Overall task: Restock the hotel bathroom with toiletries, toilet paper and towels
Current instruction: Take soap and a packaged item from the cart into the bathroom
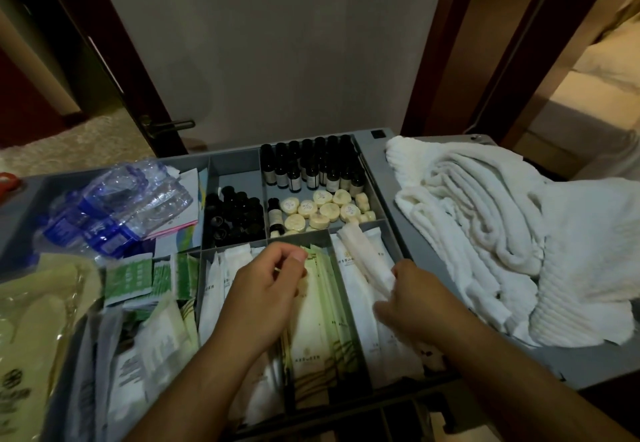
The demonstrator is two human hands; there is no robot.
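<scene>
Pinched in the right hand [412, 299] is a white sachet [367, 261] from the tray's right near compartment; the left hand [266, 289] curls over green-white packets [322, 306] beside it, grip unclear. Little bottles [311, 168], soaps [322, 208] and towels [485, 234] sit unpicked on the cart [381, 140], so restocking looks barely begun

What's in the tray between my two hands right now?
In the head view, between the left hand and right hand lie pale green sachets standing in a grey tray compartment.
</scene>
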